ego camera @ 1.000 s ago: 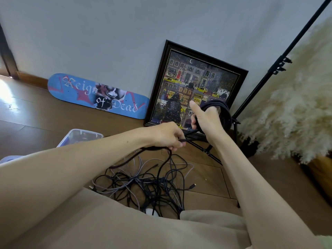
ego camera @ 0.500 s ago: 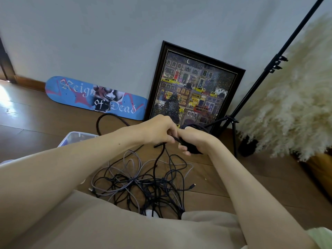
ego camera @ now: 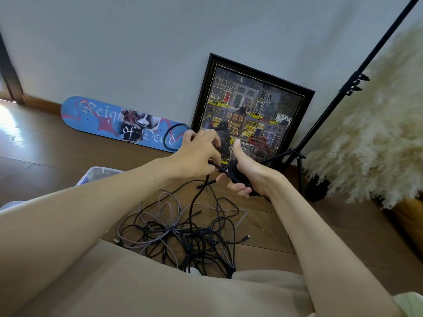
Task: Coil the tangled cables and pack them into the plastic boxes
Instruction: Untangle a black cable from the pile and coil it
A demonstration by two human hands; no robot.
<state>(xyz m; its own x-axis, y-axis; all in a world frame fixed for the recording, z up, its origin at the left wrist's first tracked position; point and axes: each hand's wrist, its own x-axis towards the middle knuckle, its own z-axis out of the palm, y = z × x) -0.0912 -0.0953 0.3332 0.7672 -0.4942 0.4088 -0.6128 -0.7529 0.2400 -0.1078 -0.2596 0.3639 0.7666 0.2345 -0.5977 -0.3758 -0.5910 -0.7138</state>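
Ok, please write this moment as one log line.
phase: coiling | right hand: grips black coil | left hand: pinches its loose end | tangled cables: on floor

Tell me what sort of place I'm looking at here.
Most likely a room in a home, perhaps doubling as a small studio: a wooden floor, a framed picture leaning against the plain wall, a skateboard deck propped beside it, and a black tripod stand.
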